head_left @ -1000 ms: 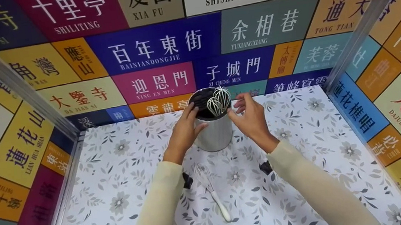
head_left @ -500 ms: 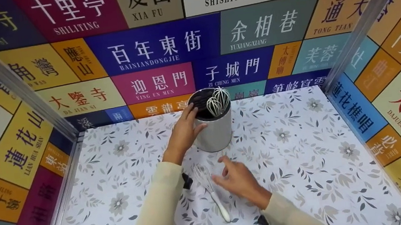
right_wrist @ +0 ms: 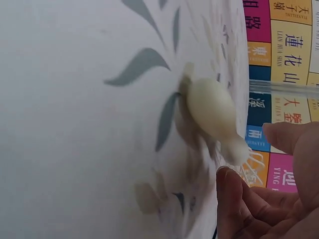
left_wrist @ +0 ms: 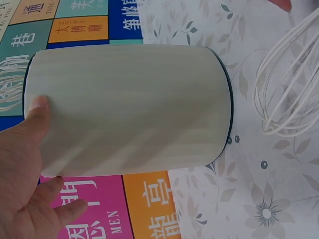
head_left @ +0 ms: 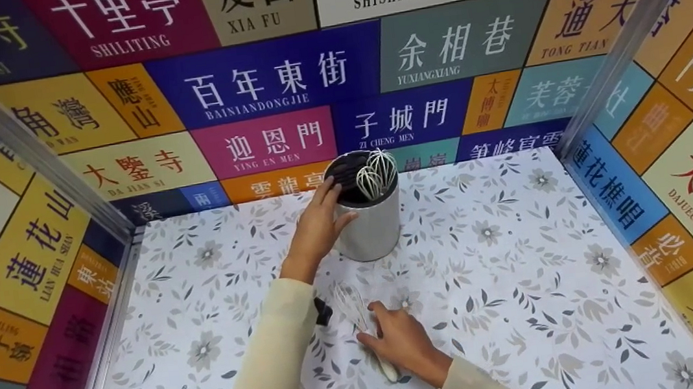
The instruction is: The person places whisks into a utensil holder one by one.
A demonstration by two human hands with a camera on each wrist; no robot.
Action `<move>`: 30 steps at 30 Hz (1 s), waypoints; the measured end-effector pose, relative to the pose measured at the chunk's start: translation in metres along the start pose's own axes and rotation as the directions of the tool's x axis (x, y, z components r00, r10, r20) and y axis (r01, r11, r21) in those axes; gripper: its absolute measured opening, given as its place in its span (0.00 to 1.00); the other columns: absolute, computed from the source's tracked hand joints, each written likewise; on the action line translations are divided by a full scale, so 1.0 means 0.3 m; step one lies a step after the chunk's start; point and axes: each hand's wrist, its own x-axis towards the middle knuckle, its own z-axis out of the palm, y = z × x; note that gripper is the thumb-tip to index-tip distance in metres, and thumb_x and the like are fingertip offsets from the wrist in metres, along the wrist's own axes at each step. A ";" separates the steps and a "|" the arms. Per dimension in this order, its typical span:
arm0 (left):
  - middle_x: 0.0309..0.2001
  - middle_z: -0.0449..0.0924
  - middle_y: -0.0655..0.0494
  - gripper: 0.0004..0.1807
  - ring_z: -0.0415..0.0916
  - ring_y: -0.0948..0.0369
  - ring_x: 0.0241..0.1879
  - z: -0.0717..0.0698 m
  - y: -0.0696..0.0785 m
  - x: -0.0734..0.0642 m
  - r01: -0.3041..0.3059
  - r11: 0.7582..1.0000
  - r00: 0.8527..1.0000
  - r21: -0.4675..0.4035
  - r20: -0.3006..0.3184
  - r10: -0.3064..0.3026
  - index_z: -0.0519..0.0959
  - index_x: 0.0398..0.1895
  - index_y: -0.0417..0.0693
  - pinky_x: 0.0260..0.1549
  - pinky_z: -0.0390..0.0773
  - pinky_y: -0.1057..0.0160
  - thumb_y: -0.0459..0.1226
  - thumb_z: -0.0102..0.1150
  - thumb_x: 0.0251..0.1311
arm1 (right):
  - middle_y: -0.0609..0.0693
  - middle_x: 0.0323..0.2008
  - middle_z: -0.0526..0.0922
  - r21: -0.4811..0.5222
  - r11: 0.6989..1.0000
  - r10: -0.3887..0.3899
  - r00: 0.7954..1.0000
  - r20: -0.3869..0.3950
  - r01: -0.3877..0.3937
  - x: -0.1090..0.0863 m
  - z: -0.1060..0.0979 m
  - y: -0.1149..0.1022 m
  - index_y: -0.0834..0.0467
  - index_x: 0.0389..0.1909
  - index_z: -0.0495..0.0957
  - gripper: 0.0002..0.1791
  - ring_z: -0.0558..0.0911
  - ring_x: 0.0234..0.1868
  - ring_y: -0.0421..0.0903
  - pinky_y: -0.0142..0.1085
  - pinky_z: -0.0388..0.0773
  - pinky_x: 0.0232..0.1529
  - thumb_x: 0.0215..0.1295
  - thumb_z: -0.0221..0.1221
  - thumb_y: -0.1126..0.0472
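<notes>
A grey cylindrical utensil holder [head_left: 372, 234] with a black inside stands at the back of the table. Wire whisk heads [head_left: 377, 175] stick up out of it. My left hand [head_left: 313, 227] holds its left side near the rim, thumb on the outer wall; the left wrist view shows the thumb [left_wrist: 37, 112] against that wall. In front lies a whisk [head_left: 351, 305] with white wires and a pale handle [right_wrist: 214, 109]. My right hand [head_left: 402, 338] is over this handle, hiding part of it. The thumb and fingers are apart, on either side of the handle in the right wrist view.
The table [head_left: 529, 304] has a white cover with grey leaves and flowers. Panels with colourful lettering [head_left: 268, 76] enclose the back and both sides. Clear posts [head_left: 603, 41] rise at the rear corners.
My right hand has left the holder's right side and come forward and down to the whisk on the table. The left hand has stayed at the holder.
</notes>
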 end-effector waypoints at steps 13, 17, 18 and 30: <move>0.81 0.54 0.52 0.38 0.64 0.49 0.75 -0.005 0.006 -0.003 0.001 1.000 1.000 0.001 -0.004 -0.001 0.65 0.77 0.45 0.72 0.69 0.50 0.51 0.61 0.69 | 0.42 0.18 0.76 0.025 0.998 0.053 0.999 -0.008 -0.053 0.000 0.032 -0.002 0.59 0.51 0.78 0.21 0.74 0.20 0.39 0.35 0.70 0.21 0.61 0.70 0.56; 0.81 0.54 0.52 0.38 0.63 0.49 0.75 -0.004 0.005 -0.003 0.002 1.000 1.000 -0.002 0.004 -0.002 0.65 0.77 0.46 0.72 0.68 0.50 0.51 0.61 0.69 | 0.41 0.18 0.75 0.038 0.996 0.078 0.997 -0.019 -0.077 0.000 0.024 -0.007 0.59 0.50 0.78 0.20 0.72 0.19 0.38 0.34 0.69 0.20 0.60 0.69 0.56; 0.81 0.54 0.52 0.38 0.63 0.49 0.75 -0.004 0.005 -0.004 0.003 1.000 1.000 -0.003 0.006 -0.003 0.64 0.77 0.46 0.72 0.68 0.51 0.51 0.61 0.69 | 0.40 0.17 0.75 0.044 0.996 0.077 0.997 -0.026 -0.076 0.000 0.020 -0.009 0.59 0.51 0.78 0.20 0.72 0.18 0.37 0.33 0.69 0.20 0.60 0.69 0.57; 0.80 0.57 0.48 0.37 0.67 0.47 0.73 -0.001 -0.006 -0.002 -0.047 0.999 0.998 -0.002 -0.036 0.047 0.66 0.76 0.43 0.70 0.71 0.49 0.50 0.62 0.69 | 0.43 0.25 0.84 0.122 0.992 0.051 0.977 -0.205 -0.026 0.043 -0.100 -0.038 0.57 0.56 0.75 0.23 0.78 0.21 0.35 0.30 0.76 0.24 0.62 0.68 0.58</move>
